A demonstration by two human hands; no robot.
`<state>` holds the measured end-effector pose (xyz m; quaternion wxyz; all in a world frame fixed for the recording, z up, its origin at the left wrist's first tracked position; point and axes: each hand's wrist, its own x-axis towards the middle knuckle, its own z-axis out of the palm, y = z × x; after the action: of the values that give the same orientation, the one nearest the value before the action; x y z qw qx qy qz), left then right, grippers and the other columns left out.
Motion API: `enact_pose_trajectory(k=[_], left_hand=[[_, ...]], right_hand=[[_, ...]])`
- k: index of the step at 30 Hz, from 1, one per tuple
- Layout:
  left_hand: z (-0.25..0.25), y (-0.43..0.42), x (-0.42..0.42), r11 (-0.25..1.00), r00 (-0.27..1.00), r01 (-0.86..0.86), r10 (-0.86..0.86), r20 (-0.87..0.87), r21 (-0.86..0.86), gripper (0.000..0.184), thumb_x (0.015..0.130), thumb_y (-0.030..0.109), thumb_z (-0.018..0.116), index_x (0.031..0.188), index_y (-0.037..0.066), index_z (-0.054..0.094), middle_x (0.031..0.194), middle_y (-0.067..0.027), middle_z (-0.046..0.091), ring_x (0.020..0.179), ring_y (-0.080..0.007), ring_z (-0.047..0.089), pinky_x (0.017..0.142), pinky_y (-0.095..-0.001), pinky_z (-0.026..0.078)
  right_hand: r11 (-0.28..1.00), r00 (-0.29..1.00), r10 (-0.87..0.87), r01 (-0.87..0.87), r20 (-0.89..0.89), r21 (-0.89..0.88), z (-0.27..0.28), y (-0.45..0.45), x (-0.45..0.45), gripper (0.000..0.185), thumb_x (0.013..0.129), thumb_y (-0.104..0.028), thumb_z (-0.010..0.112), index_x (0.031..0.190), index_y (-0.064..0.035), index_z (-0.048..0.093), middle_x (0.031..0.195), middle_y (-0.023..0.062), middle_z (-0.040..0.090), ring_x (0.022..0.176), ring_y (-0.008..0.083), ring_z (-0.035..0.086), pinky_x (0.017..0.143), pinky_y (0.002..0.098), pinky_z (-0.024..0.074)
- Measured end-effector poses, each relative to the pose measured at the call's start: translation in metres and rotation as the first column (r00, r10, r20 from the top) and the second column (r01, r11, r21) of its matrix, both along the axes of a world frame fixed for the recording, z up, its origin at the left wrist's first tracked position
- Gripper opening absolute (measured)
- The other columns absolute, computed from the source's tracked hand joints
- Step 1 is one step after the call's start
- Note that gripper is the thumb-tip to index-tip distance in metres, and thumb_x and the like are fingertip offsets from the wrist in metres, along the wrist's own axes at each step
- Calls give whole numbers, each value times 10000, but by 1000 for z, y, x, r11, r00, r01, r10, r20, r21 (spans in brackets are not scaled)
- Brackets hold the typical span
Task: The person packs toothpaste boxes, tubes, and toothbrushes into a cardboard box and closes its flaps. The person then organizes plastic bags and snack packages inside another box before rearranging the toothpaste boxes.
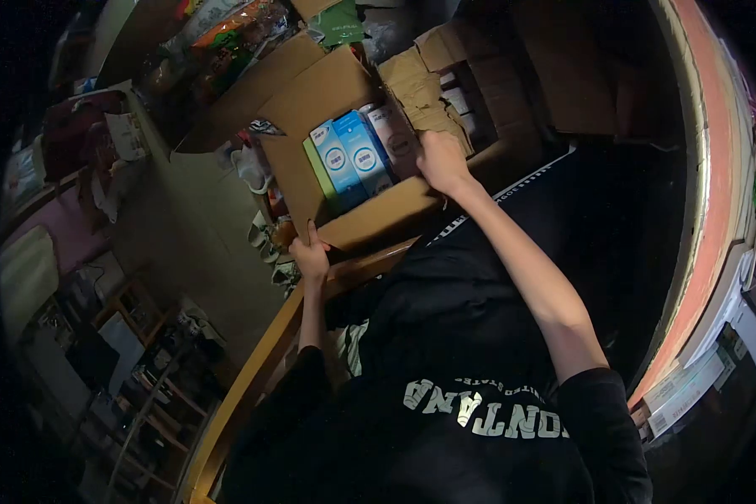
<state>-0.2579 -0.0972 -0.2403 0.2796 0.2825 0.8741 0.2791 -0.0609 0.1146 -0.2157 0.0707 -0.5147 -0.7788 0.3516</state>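
An open cardboard box [371, 216] is tilted between my two hands. Two blue-and-white cartons [349, 155] stand side by side inside it, with a green-edged item [317, 175] on their left and a pinkish package [392, 139] on their right. My left hand [312, 257] grips the box's near left corner, thumb up along the cardboard and the other fingers partly hidden. At the near right corner, my right hand [443, 163] is closed over the box edge, next to a torn cardboard flap [420, 92].
Another cardboard box [512, 126] with small packages stands at the right. Plastic-wrapped goods [239, 38] lie at the far side. A wooden rail [256, 357] runs close below my left hand. Shelving with clutter [147, 378] stands lower left; stacked flat boards [701, 193] rise at right.
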Motion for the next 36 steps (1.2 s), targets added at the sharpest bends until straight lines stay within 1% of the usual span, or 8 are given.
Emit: enact_pose_trajectory(k=[15, 18, 20, 24, 26, 30, 33, 36], left_hand=[[51, 3, -2, 987, 994, 69, -56, -91, 142, 365, 875, 213, 456, 583, 3, 520, 461, -46, 488, 416, -115, 467, 429, -300, 350], [50, 4, -2, 985, 1000, -7, 9, -6, 170, 356, 856, 223, 482, 622, -40, 536, 446, -79, 475, 440, -164, 494, 452, -319, 366], [52, 0, -4, 970, 975, 91, -41, -216, 227, 315, 843, 191, 498, 642, -50, 522, 451, -74, 456, 419, -156, 435, 452, -320, 343], [70, 7, 3, 955, 977, -5, 67, -200, 296, 242, 826, 135, 502, 662, -43, 516, 476, -84, 457, 426, -143, 408, 448, -316, 321], [87, 12, -1, 869, 830, 319, -65, -553, 378, 188, 814, 85, 486, 688, -44, 539, 502, -74, 470, 459, -120, 415, 453, -295, 325], [85, -1, -9, 800, 896, 236, 40, -441, 552, 150, 806, 58, 470, 823, -45, 577, 554, -73, 500, 490, -100, 430, 458, -275, 343], [94, -22, -43, 900, 996, -9, 46, -76, 435, 229, 817, 65, 446, 986, -40, 558, 669, -70, 551, 558, -122, 487, 503, -282, 405], [93, -25, -55, 864, 972, 112, 8, -236, 490, 273, 836, 107, 459, 1052, -50, 520, 830, -88, 580, 668, -155, 542, 581, -298, 449]], right_hand=[[965, 977, -211, 215, -43, 153, 78, -16, 11, 108, 693, -35, 501, 615, 22, 549, 647, 231, 553, 655, 381, 555, 624, 438, 446], [965, 972, -224, 231, -67, 125, 82, -21, 16, 187, 744, -95, 523, 645, 63, 530, 665, 260, 529, 687, 402, 533, 645, 444, 427], [964, 975, -181, 202, -127, 175, 106, -23, 16, 132, 699, -53, 518, 623, 54, 525, 651, 246, 537, 659, 392, 539, 616, 438, 436], [955, 988, -111, 135, -103, 264, 153, -23, 16, 18, 599, -19, 566, 604, -10, 551, 657, 179, 569, 671, 328, 575, 596, 387, 461], [959, 994, -87, 100, -61, 264, 176, -32, 13, 59, 597, -33, 559, 650, -57, 570, 660, 129, 582, 647, 277, 590, 567, 348, 465], [868, 968, -79, 183, -237, 461, 194, -64, 8, 68, 577, -30, 541, 644, -32, 538, 581, 109, 527, 559, 268, 563, 507, 329, 443], [951, 979, -65, 119, -193, 284, 210, -80, 12, 58, 576, -28, 546, 629, -41, 527, 576, 91, 523, 584, 238, 570, 511, 321, 434], [869, 917, -91, 264, -388, 419, 218, -87, 26, 42, 594, -28, 553, 621, -43, 524, 586, 103, 528, 582, 247, 569, 510, 309, 440]])
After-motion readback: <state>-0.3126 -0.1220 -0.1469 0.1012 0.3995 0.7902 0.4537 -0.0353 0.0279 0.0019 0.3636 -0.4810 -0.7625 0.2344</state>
